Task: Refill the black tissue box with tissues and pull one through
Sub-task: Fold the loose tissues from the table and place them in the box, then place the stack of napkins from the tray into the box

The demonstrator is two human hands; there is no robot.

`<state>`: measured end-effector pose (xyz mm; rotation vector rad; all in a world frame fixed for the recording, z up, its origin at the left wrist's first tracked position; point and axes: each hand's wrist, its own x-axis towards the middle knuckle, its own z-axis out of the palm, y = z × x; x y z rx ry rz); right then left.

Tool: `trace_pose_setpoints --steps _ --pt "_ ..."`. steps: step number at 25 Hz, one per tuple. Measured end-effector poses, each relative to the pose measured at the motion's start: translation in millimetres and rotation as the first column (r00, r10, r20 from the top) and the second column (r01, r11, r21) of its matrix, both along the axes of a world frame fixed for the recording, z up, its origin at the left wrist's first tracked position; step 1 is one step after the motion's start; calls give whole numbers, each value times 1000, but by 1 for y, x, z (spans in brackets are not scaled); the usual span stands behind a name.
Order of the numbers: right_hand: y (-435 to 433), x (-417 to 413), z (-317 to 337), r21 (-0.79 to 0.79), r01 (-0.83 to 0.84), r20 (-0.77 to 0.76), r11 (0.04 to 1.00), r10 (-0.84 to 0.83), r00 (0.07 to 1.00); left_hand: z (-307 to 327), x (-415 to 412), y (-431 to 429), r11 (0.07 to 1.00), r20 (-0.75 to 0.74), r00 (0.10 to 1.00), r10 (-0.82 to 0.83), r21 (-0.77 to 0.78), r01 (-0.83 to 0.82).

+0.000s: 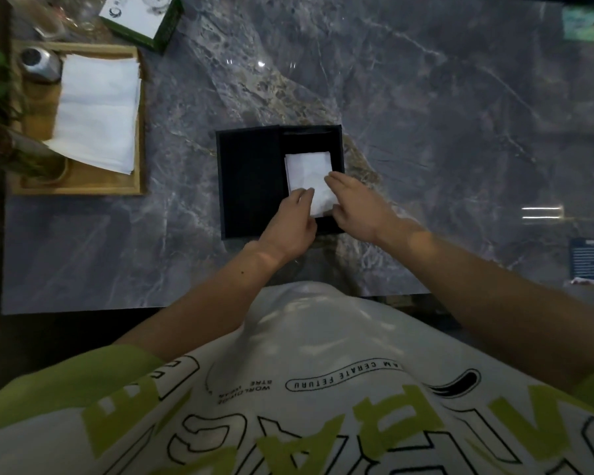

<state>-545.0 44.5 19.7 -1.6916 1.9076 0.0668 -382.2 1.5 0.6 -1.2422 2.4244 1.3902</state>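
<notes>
The black tissue box [247, 180] lies open on the grey marble table, its flap folded out to the left and the open compartment on the right. A folded stack of white tissues [309, 173] lies partly inside the compartment, with its near end sticking out toward me. My left hand [290, 224] holds the stack's near left edge. On the stack's right side my right hand [354, 207] has its fingers flat on the tissues. Both hands cover the stack's near end.
A wooden tray [139, 132] at the left holds more white tissues [97, 111], a metal jar [38, 65] and a potted plant [21, 152]. A green and white carton [145, 18] lies behind the tray. Small cards sit at the table's right edge [590, 262].
</notes>
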Motion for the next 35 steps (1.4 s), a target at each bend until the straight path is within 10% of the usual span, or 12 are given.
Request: trace_pose_setpoints --steps 12,26,35 --pt "-21 0 11 -238 -189 -23 953 189 982 27 36 -2 861 -15 937 349 -390 -327" --pt "-112 107 23 -329 -311 23 892 336 941 33 138 -50 726 27 795 607 -426 -540" --pt "-204 195 11 -157 -23 144 987 46 989 11 197 -178 790 90 808 582 -299 -536"
